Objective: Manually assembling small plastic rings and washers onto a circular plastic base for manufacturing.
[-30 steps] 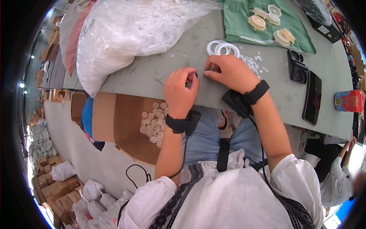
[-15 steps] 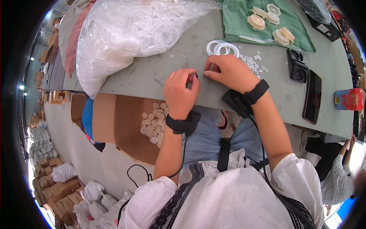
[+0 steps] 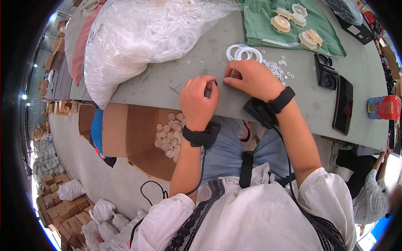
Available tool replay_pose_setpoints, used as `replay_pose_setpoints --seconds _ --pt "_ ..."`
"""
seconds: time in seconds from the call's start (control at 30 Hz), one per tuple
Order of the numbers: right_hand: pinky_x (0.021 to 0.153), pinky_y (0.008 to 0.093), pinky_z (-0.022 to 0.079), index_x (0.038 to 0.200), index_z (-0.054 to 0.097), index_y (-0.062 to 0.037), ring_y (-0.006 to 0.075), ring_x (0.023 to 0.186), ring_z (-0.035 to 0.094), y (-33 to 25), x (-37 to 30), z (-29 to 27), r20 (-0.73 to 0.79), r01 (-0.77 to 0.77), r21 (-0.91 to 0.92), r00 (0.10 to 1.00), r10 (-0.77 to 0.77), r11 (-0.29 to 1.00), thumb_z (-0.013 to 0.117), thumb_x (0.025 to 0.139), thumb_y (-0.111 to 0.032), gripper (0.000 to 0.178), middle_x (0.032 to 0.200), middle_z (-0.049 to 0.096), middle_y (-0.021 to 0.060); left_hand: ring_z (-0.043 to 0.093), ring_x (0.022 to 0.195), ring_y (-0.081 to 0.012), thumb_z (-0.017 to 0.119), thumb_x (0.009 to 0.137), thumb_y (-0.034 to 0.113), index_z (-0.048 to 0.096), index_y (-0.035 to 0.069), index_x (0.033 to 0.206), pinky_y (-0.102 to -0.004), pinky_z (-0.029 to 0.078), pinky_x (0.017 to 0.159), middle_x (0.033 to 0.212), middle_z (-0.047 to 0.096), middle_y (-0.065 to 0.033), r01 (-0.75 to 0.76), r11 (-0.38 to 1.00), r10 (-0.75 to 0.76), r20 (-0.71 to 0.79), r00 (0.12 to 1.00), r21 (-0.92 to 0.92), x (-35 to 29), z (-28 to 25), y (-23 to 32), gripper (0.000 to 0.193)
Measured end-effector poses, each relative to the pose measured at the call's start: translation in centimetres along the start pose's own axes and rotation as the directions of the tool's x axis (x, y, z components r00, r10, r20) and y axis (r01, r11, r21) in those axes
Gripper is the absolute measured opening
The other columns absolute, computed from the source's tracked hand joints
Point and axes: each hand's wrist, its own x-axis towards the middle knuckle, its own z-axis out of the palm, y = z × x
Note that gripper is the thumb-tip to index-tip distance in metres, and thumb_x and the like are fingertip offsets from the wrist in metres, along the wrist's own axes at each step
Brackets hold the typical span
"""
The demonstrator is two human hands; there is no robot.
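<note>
My left hand [image 3: 197, 99] is closed at the near edge of the grey table, fingers curled inward. A tiny dark spot shows at its thumb tip; whether it grips anything is hidden. To its right, my right hand [image 3: 254, 80] is also curled, thumb below the bent index finger, its palm side out of sight. The two hands are slightly apart. Just beyond the right hand lie white plastic rings [image 3: 235, 52], overlapping one another. Many small white washers [image 3: 276, 68] are scattered beside that hand's knuckles.
A clear bag of white rings [image 3: 146, 42] fills the far left. Cream plastic caps [image 3: 280, 24] sit on green cloth [image 3: 259, 31]. Right of these are a black case [image 3: 327, 77], a phone [image 3: 343, 104] and a red-blue container [image 3: 384, 108]. Below left, a cardboard box [image 3: 142, 142] holds round pieces.
</note>
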Motion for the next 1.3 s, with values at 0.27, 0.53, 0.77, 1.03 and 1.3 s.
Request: replay_pose_setpoints --seconds 0.27,0.53,0.77,1.03,1.3 --pt "0.067 0.0401 0.05 0.089 0.064 -0.0052 0.0303 0.076 0.064 0.3 0.1 -0.3 -0.017 0.012 -0.003 1.0 -0.012 1.0 0.067 0.081 -0.022 0.019 0.077 0.066 0.0126 0.056 0.066 -0.0224 0.064 0.073 0.004 0.063 0.008 0.085 -0.0354 0.044 0.063 0.072 0.06 -0.0034 0.004 1.0 -0.004 0.002 1.0 -0.008 0.1 0.2 0.0 0.013" --pt "0.075 0.0393 0.05 0.099 0.067 -0.0071 0.0274 0.081 0.063 6.8 2.9 -7.1 -0.82 -0.04 -0.093 0.57 -0.054 0.995 0.07 0.077 -0.023 0.027 0.085 0.066 0.0124 0.055 0.065 -0.0195 0.064 0.074 0.002 0.065 0.007 0.088 -0.0324 0.046 0.062 0.073 0.06 -0.0039 -0.03 0.999 0.03 -0.004 1.0 -0.019 -0.1 0.4 -0.5 0.015" --pt "0.086 0.0451 0.046 0.104 0.065 -0.0126 0.0372 0.098 0.058 13.7 6.1 -7.7 -0.733 -0.358 -0.403 0.677 -0.063 0.842 0.072 0.072 -0.027 0.036 0.097 0.063 0.0156 0.055 0.065 -0.0209 0.063 0.073 0.0 0.064 0.006 0.086 -0.0331 0.045 0.06 0.072 0.059 -0.0048 -0.048 0.996 0.046 -0.035 0.998 -0.078 0.1 0.1 -0.1 0.014" --pt "0.092 0.0382 0.045 0.116 0.06 -0.0017 0.03 0.106 0.058 6.7 2.7 -7.8 -0.641 -0.018 -0.166 0.762 -0.094 0.986 0.076 0.074 -0.018 0.048 0.11 0.064 0.0149 0.056 0.067 -0.0218 0.064 0.072 0.002 0.063 0.007 0.085 -0.0348 0.044 0.062 0.071 0.058 -0.0036 -0.007 0.997 0.005 -0.026 1.0 -0.076 -0.6 -1.2 -0.4 0.014" --pt "0.092 0.0393 0.042 0.113 0.061 -0.0071 0.0285 0.104 0.055 -1.0 -4.6 0.3 -0.359 0.216 -0.182 0.893 -0.27 0.959 0.077 0.072 -0.017 0.046 0.111 0.062 0.0099 0.057 0.068 -0.0233 0.064 0.073 0.004 0.063 0.008 0.085 -0.0363 0.044 0.062 0.071 0.058 -0.0027 -0.002 0.997 0.0 -0.016 1.0 -0.083 -0.4 -0.4 -0.5 0.013"
